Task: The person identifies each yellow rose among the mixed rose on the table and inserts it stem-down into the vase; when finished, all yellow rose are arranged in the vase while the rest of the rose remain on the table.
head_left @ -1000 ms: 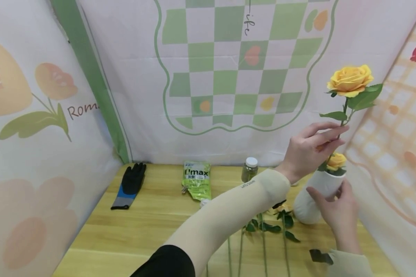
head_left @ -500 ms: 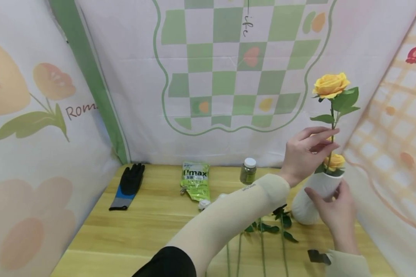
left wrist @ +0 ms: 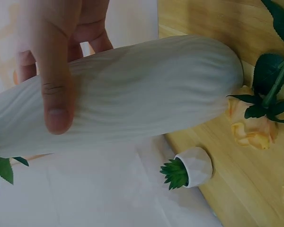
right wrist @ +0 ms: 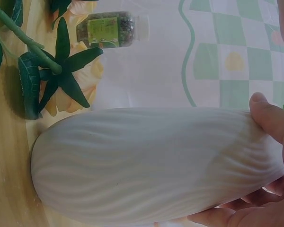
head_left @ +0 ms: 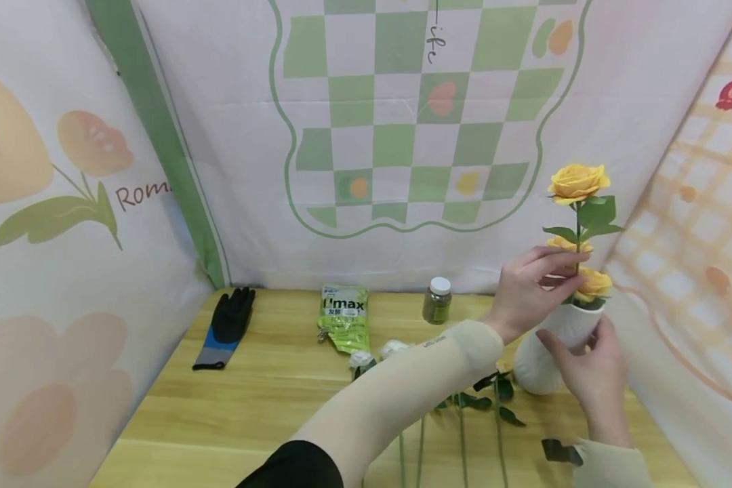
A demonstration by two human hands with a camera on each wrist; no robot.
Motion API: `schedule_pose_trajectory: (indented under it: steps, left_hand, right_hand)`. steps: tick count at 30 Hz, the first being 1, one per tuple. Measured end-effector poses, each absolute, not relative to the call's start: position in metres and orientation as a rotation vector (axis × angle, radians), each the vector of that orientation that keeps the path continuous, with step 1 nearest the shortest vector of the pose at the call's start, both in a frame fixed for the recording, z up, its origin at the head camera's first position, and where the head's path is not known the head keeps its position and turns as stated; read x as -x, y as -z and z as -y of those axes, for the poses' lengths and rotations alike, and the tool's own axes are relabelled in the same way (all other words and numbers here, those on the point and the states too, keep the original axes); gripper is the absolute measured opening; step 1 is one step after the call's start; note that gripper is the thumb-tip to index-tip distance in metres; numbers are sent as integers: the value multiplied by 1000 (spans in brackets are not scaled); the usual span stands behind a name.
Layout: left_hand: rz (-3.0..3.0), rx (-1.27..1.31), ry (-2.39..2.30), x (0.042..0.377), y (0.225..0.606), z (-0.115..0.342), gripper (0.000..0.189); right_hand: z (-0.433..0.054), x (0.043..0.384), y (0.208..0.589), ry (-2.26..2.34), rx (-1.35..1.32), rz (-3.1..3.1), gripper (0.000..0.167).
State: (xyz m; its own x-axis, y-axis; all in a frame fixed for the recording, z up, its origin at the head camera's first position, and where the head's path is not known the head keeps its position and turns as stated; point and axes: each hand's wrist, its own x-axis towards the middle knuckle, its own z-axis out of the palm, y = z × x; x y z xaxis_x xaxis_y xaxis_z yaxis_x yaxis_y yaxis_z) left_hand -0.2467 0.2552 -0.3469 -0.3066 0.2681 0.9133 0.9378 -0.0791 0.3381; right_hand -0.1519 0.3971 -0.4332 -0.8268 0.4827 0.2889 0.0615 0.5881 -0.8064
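Note:
My left hand [head_left: 533, 288] pinches the stem of a yellow rose [head_left: 579, 183] with green leaves, held upright above the mouth of a white, ripple-textured vase [head_left: 537, 366]. That hand hides the stem's lower part. My right hand [head_left: 592, 376] grips the vase near its top, its thumb [left wrist: 59, 113] on the near side and the fingers round the back. A second yellow rose [head_left: 593, 285] sits at the vase's mouth, and another yellow bloom [head_left: 564, 245] shows behind the left fingers. The right wrist view has the vase wall [right wrist: 132, 161] filling its lower half.
Several flower stems [head_left: 500, 434] lie on the wooden table, with pale orange blooms [left wrist: 251, 123] beside the vase base. White flowers [head_left: 360, 359] lie partly behind the left forearm. At the back are a glove [head_left: 232, 318], a green bag [head_left: 344, 315], a white-capped jar [head_left: 440, 301] and a potted succulent [left wrist: 196, 165].
My left hand has moved down and slightly left with the rose, bringing its bloom closer to the vase. The right hand has kept its grip on the vase.

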Motion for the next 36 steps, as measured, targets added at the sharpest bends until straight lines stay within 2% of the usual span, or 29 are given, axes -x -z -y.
schedule_pose_trajectory:
  steps: [11,21,28,36]
  left_hand:
    - [1567,1326,1398,249,361,-258,31]
    - [1668,1236,1077,250,370,-252,30]
    - [1709,1332,921,249,377,-251,25]
    - [1782,1360,845,249,382,-252,21]
  right_hand:
    - [-397,152,433,-1130,434,2341,98]
    - [-399,152,434,-1130,409,2349,98]
    - [-399,149,438,-1104,422,2338,88]
    - [-398,149,438,-1086,408,2306,89]
